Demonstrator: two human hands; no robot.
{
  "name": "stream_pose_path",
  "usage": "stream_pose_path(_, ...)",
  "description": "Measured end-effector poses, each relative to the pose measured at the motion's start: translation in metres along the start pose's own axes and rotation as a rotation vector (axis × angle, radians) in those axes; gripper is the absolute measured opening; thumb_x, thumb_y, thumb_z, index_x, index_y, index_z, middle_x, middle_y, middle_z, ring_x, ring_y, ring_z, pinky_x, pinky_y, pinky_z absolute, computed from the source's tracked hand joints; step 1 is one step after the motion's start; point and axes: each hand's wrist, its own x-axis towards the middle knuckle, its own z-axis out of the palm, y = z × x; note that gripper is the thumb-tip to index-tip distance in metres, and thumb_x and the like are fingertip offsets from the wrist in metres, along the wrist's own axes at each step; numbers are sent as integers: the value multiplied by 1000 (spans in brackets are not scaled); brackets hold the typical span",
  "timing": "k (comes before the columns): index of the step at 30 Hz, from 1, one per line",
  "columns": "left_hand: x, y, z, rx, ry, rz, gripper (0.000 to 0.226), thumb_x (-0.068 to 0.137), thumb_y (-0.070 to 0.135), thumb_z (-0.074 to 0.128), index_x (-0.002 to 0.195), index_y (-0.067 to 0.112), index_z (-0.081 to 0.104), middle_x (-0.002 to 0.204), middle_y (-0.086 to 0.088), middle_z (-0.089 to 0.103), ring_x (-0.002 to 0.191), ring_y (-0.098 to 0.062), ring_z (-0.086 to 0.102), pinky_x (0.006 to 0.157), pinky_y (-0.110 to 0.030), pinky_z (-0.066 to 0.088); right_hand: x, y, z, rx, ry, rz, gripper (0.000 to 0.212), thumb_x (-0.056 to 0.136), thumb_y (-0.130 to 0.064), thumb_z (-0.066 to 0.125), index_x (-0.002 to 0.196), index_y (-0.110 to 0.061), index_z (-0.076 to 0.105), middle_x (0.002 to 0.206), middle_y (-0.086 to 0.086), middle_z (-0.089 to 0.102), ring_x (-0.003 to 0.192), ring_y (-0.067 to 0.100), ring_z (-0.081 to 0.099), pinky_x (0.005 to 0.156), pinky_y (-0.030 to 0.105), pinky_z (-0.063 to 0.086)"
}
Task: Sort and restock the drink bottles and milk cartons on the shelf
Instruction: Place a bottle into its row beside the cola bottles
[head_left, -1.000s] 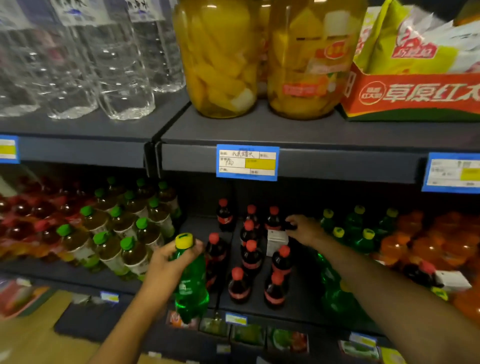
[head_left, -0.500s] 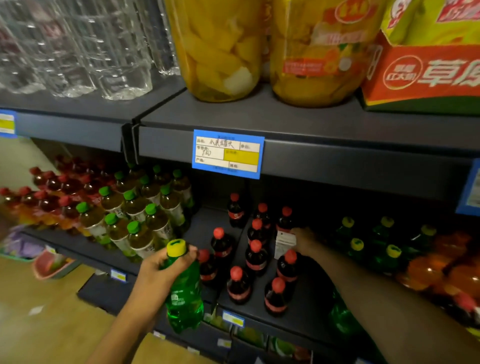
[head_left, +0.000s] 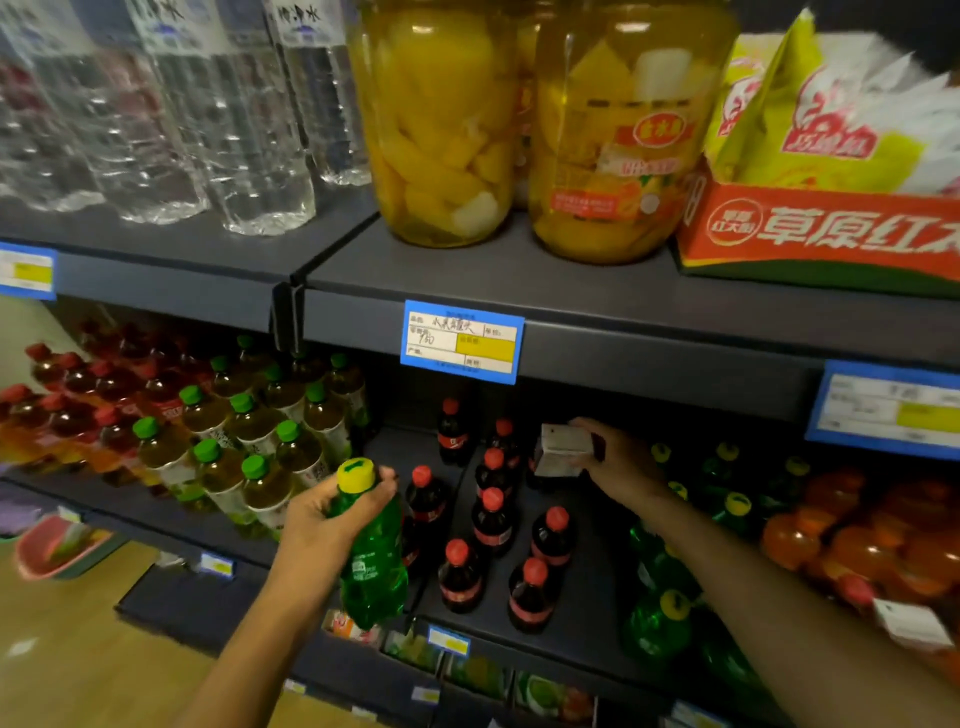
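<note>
left hand (head_left: 332, 514) has its fingers wrapped round the neck and shoulder of a green bottle (head_left: 371, 551), just under the yellow cap, low centre of the frame in front of the shelf (head_left: 587, 613) edge. right hand (head_left: 618, 462) is reached in further back, centre right, pinching a small carton (head_left: 563, 449) by its side, lifted just above the cola bottles (head_left: 493, 519). my guess on handling: the bottle looks full, so a bit heavy and the plastic slick — a neck grip works but lower on the body would be steadier for setting it down. the carton should be light and a bit squashy, so hold the flat sides and don't squeeze. both forearms come up from the bottom of the frame, the right one stretched out longer and angled in over the green bottles (head_left: 660, 618) at lower right — easy to knock one there.
</note>
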Motion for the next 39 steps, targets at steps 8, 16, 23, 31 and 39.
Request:
stream_pose_path(8, 0, 14, 42, -14, -214, 61, 13, 67, 33, 73, 79, 30, 79, 81, 1, 77, 79, -14, 72, 64, -22, 55, -88, -50, -35, 479, 181, -130, 45, 87, -7, 71, 117, -38, 58, 118, -7, 67, 108, 2, 63, 94, 22, 52)
stream_pose_path(16, -6, 18, 84, 19, -520, 122, 17, 70, 35, 73, 86, 32, 77, 90, 0, 77, 88, -16, 73, 69, -22, 57, -170, -59, -49, 965, 354, 50, 57, 76, 0, 78, 125, -18, 57, 103, 0, 76, 100, 15, 71, 75, 22, 57)
stream_pose_path(23, -40, 19, 136, 25, -728, 137, 31, 66, 48, 77, 90, 30, 76, 94, -1, 76, 94, -22, 72, 87, -46, 57, -260, -34, -85, 937, 494, 114, 46, 72, -4, 82, 114, -19, 69, 103, -3, 77, 99, 10, 71, 77, 19, 56)
stream_pose_path(31, -104, 19, 227, 45, -898, 130, 15, 78, 33, 76, 92, 28, 76, 98, -1, 76, 101, -21, 70, 96, -51, 52, -353, 22, -140, 962, 690, 119, 45, 68, -31, 87, 110, -25, 72, 111, 7, 74, 104, 26, 71, 78, 29, 59)
stream_pose_path(39, -184, 13, 335, 3, -993, 5, 21, 72, 37, 72, 90, 27, 76, 97, -4, 76, 98, -27, 71, 88, -48, 55, -430, 105, -202, 1057, 782, 190, 52, 70, -29, 80, 119, -20, 67, 116, 6, 73, 105, 25, 70, 77, 30, 58)
